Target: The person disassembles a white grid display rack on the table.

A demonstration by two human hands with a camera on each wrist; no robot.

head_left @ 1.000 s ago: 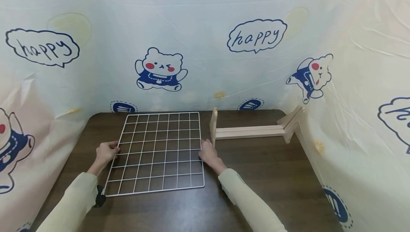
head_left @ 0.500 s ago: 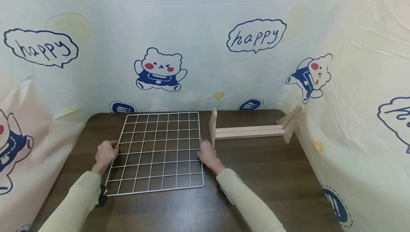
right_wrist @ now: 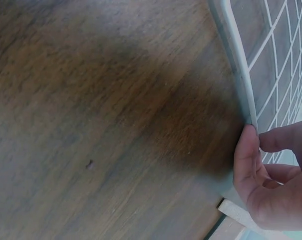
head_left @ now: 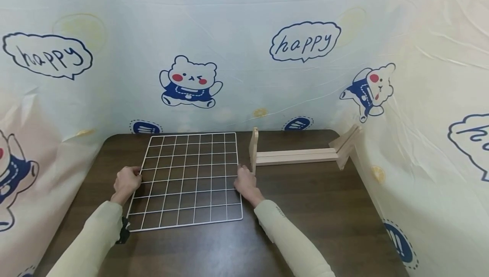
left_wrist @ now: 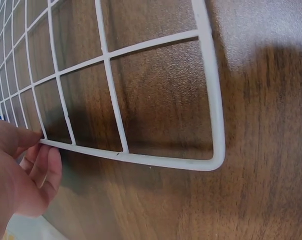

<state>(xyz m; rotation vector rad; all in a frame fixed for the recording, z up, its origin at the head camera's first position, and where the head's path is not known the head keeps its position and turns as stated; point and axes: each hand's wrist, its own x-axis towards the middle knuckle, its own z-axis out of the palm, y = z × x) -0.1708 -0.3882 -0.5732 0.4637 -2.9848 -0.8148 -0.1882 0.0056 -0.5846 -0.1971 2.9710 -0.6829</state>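
Note:
A white wire grid panel (head_left: 189, 179) lies nearly flat, close over the brown table, left of the middle in the head view. My left hand (head_left: 127, 180) pinches its left edge rod between thumb and fingers. The opposite edge is pinched by my right hand (head_left: 245, 180), a little below its midpoint. Up close in the left wrist view, the rounded corner of the panel (left_wrist: 213, 162) shows with my left fingers (left_wrist: 50, 170) under the rod. In the right wrist view the rod passes between the thumb and fingers of my right hand (right_wrist: 270, 175).
A pale wooden stand (head_left: 296, 156) rests at the back right, its bar joining two upright end pieces. Its left end stands just behind my right hand. A printed curtain (head_left: 244, 90) hangs along the back and sides of the brown table (head_left: 313, 209).
The panel and both hands keep almost the same place. The left forearm has shifted slightly right and the right forearm slightly left; the whole head view has drifted a little.

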